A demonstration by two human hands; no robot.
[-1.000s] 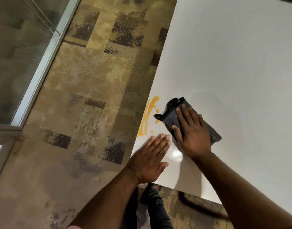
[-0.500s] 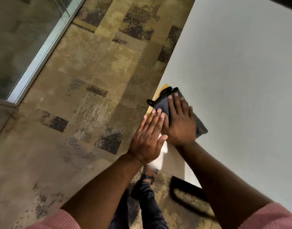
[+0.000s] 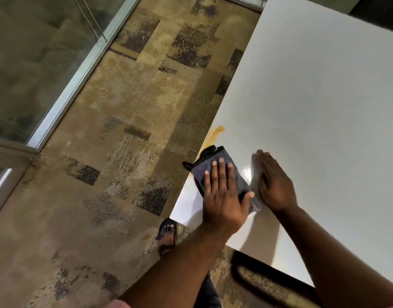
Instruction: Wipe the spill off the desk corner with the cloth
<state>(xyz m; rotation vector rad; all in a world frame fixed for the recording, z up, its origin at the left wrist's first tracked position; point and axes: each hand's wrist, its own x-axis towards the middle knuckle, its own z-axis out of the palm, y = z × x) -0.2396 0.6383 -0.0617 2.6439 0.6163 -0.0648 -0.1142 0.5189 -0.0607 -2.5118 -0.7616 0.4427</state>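
The head view showed the left hand (image 3: 222, 192), fingers flat, pressing the cloth (image 3: 222, 162) just below the spill (image 3: 216, 131), apparently for even pressure, while the right hand (image 3: 273, 181) lay open on the desk (image 3: 324, 107), probably as a brace.

From the cloth (image 3: 222, 172), the white counter (image 3: 324, 107) lies bare toward twelve and three o'clock. The left hand (image 3: 222, 196) presses the cloth flat; the right hand (image 3: 273, 183) blocks three o'clock. At nine o'clock the counter edge drops to carpet (image 3: 124, 130).
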